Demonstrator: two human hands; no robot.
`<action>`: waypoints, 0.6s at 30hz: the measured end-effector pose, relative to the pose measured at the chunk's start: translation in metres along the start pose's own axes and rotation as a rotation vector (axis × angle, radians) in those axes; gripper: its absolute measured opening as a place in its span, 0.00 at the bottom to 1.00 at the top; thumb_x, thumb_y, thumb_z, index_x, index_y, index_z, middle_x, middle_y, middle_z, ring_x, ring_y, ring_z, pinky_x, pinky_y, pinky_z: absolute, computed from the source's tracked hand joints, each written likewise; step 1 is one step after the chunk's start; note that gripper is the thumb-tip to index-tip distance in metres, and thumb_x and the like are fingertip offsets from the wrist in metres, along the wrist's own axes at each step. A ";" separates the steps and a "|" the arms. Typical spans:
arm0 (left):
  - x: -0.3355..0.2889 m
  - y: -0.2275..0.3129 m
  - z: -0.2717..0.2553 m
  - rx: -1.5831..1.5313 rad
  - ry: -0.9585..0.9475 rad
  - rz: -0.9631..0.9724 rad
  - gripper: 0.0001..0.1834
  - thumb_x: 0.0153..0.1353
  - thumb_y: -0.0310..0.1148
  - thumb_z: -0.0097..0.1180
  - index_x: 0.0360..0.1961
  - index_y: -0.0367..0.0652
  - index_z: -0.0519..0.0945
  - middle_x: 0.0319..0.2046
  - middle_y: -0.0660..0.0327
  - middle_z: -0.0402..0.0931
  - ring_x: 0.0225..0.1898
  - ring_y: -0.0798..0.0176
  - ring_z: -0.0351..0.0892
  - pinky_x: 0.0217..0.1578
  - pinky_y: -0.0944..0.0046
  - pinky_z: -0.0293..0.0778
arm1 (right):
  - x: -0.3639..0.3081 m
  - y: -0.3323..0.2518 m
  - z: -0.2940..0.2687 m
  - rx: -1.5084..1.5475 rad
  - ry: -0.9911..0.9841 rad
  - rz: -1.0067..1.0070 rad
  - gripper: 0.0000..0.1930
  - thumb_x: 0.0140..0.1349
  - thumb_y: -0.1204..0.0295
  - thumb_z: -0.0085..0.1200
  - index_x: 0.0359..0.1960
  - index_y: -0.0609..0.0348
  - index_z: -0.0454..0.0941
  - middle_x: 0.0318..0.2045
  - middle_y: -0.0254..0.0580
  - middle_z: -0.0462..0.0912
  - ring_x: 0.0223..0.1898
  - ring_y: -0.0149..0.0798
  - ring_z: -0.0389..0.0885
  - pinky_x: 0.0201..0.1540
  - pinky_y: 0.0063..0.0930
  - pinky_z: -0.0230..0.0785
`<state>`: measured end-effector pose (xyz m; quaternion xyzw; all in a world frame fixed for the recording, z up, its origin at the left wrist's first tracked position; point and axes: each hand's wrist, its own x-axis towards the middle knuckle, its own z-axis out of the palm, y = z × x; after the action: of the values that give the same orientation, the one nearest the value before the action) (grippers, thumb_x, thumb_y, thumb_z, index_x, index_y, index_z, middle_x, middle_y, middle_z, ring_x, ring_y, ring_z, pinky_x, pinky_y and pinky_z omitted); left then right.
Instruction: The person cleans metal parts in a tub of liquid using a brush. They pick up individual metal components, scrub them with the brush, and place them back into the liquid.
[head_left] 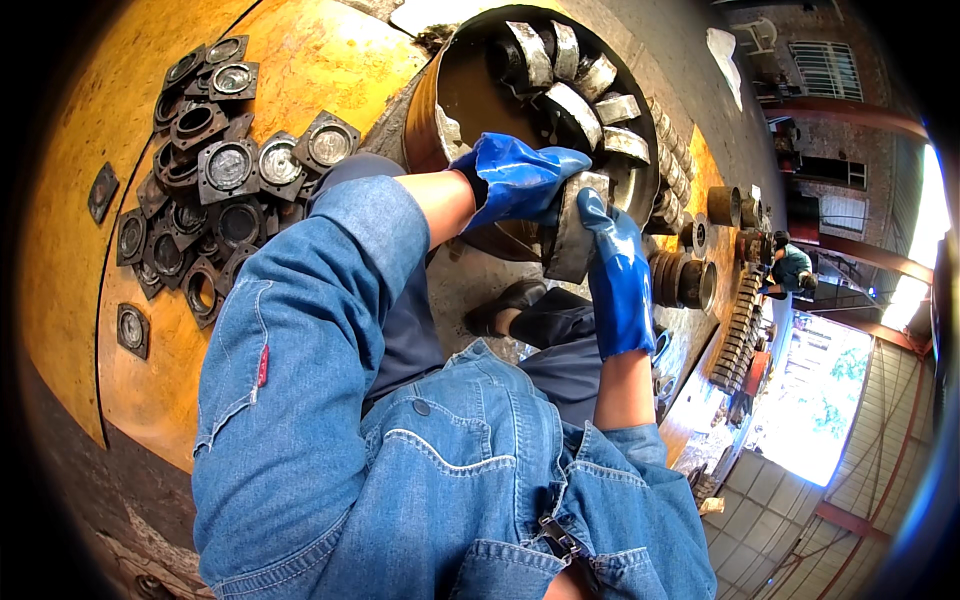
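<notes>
Taking the large round rusty metal tub (440, 110) at the top middle as the landmark: far to its left, on the yellow-painted floor (90, 200), lies a loose heap of square dark metal flange plates with round centre bores (215, 170). They overlap one another at odd angles, a few strays apart at the heap's left and lower edges, which reads as parts dropped in a pile rather than stacked in order.

Just below the tub's front wall, the left hand in a blue rubber glove (515, 180) comes across from a rolled-up denim sleeve. Its fingers are curled shut over the top and near edge of a thick grey curved metal block (570, 240), pressing it from above. Directly right of that, the right hand in a matching blue glove (618, 270) rises from below, its fingers closed around the block's right side. With a grip on both sides, the block appears heavy enough to need two hands; it hangs at the tub's lower right rim, clear of the floor.

Inside the tub, along its back and right wall, similar grey curved metal blocks (585, 85) stand on edge in a ring, following the wall's curve so they pack closely.

Right of the tub, a row of short rusty cylindrical sleeves (685, 280) and a long toothed metal rack (738, 325) lie on the ground, with another person in a teal top (790, 265) crouched beyond them.
</notes>
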<state>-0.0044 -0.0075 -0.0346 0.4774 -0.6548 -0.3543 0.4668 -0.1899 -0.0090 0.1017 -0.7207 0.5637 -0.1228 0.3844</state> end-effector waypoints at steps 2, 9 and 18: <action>0.000 -0.003 0.001 -0.034 0.018 0.005 0.24 0.83 0.38 0.45 0.75 0.45 0.70 0.63 0.58 0.79 0.58 0.66 0.82 0.57 0.66 0.81 | -0.003 -0.002 0.000 -0.002 -0.002 0.003 0.31 0.72 0.43 0.59 0.53 0.64 0.84 0.35 0.31 0.78 0.38 0.30 0.71 0.43 0.26 0.65; -0.005 0.024 -0.012 -0.210 -0.073 -0.158 0.24 0.82 0.38 0.44 0.75 0.45 0.70 0.68 0.55 0.76 0.65 0.60 0.79 0.65 0.63 0.75 | -0.014 -0.011 -0.003 -0.018 0.029 0.041 0.32 0.72 0.43 0.59 0.53 0.65 0.83 0.35 0.32 0.78 0.38 0.31 0.71 0.44 0.27 0.66; -0.006 0.023 -0.012 -0.315 -0.037 -0.154 0.25 0.80 0.34 0.49 0.75 0.43 0.70 0.62 0.56 0.80 0.57 0.64 0.83 0.56 0.65 0.81 | -0.016 -0.016 0.000 -0.021 0.028 0.039 0.32 0.72 0.42 0.59 0.54 0.65 0.83 0.36 0.34 0.78 0.39 0.32 0.71 0.45 0.28 0.66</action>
<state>0.0007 0.0050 -0.0120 0.4403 -0.5611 -0.4961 0.4951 -0.1836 0.0067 0.1166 -0.7119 0.5840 -0.1194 0.3714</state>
